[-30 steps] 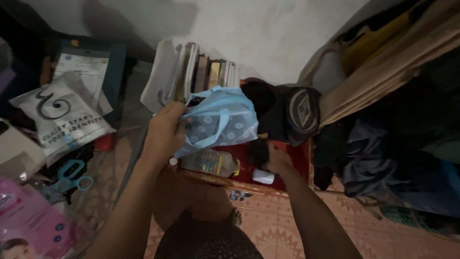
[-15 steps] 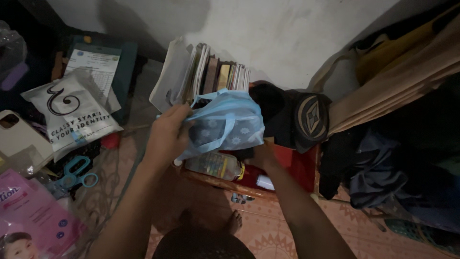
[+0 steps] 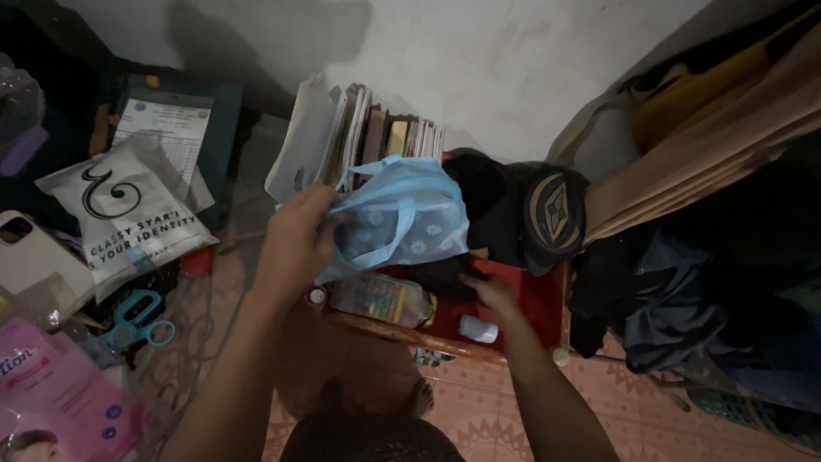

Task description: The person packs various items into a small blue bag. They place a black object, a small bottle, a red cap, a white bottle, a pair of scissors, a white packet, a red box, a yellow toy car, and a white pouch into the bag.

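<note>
My left hand (image 3: 297, 242) grips the left edge of a light blue cloth bag (image 3: 400, 218) with a flower print and holds it up over a red tray (image 3: 540, 301). My right hand (image 3: 492, 293) reaches into the tray under the bag, fingers spread beside dark cloth; it holds nothing that I can see. A clear plastic bottle (image 3: 379, 298) with a yellow label lies on its side in the tray below the bag. A small white container (image 3: 477, 328) lies just in front of my right hand.
Books and papers (image 3: 355, 135) stand in a row against the white wall behind the tray. A black cap (image 3: 547, 214) lies right of the bag, dark clothes (image 3: 676, 299) farther right. On the left are a white printed pouch (image 3: 128, 214), blue scissors (image 3: 132, 318) and a pink packet (image 3: 51, 402).
My right hand has come out from under the bag toward me and now shows in the tray. The left hand still holds the bag in about the same place.
</note>
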